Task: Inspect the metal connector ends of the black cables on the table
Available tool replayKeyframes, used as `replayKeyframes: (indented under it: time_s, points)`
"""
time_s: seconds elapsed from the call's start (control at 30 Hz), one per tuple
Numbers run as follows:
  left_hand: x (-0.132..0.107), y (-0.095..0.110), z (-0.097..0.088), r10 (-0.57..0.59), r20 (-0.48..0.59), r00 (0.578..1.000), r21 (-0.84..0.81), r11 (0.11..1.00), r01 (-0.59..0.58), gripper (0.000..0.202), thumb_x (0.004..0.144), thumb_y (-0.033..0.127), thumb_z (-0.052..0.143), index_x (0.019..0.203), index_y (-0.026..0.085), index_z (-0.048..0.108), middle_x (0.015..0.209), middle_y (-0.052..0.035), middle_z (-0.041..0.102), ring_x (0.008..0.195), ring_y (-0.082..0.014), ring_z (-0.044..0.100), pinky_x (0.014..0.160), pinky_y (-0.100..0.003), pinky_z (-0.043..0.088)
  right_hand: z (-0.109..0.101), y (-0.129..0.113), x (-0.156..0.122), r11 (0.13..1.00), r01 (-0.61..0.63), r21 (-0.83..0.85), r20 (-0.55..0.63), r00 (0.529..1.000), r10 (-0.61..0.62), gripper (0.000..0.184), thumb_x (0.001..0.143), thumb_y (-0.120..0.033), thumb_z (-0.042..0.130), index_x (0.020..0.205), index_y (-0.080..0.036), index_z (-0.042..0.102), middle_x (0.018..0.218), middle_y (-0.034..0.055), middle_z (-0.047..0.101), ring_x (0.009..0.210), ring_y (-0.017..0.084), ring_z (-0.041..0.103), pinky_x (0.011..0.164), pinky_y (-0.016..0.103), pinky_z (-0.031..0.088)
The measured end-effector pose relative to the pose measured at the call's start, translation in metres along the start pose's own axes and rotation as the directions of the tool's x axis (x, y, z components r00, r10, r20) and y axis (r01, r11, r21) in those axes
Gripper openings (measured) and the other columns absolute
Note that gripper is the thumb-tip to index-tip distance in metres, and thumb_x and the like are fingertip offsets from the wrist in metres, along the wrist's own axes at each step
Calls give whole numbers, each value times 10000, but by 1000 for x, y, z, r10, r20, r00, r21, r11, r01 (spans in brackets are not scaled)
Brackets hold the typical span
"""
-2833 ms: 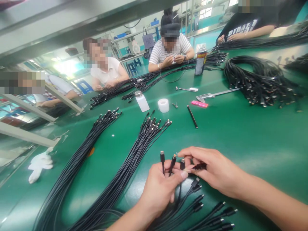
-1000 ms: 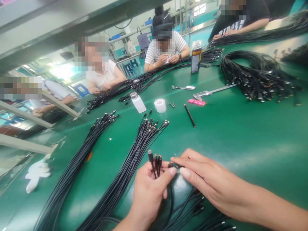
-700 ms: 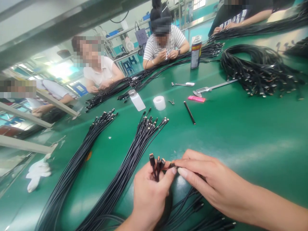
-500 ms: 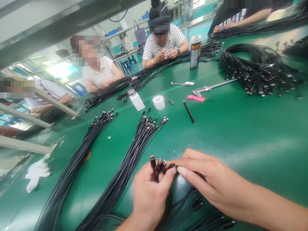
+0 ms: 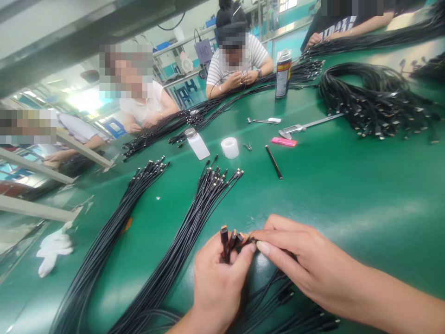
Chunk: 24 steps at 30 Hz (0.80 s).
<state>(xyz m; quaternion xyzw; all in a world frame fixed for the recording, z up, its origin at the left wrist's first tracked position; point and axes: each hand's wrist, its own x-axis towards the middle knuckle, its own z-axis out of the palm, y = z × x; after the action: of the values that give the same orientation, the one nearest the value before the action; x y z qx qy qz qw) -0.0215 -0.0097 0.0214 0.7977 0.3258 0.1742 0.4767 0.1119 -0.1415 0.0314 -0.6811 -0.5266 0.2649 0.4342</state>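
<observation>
Cable plugs (image 5: pixel 225 242) bunched tighter in left hand (image 5: pixel 219 285), right hand (image 5: pixel 306 262) pinching beside them

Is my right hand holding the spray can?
No, the right hand touches cable plugs in the left hand; the spray can stands farther off.

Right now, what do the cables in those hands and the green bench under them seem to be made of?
The cables in the left hand look like matte black rubbery plastic, given their soft, flexible bends. Their plug ends may be metal-tipped, but that's too small to confirm. The bench looks like smooth, glossy green coated material, since it reflects the light.
</observation>
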Motion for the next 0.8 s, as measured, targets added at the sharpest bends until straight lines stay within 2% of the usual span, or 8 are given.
replayKeyframes:
  time_s: [0.8]
  points:
    - [0,-2,0,-27,-2,1000,16,1000,27,261,803,442,723,819,182,720,561,23,493,501,-110,430,462,-204,353,-2,-1,1,999,-5,-48,-6,1000,5,313,1025,-209,396,888,-190,676,809,30,567,767,159,559,716,303,467]
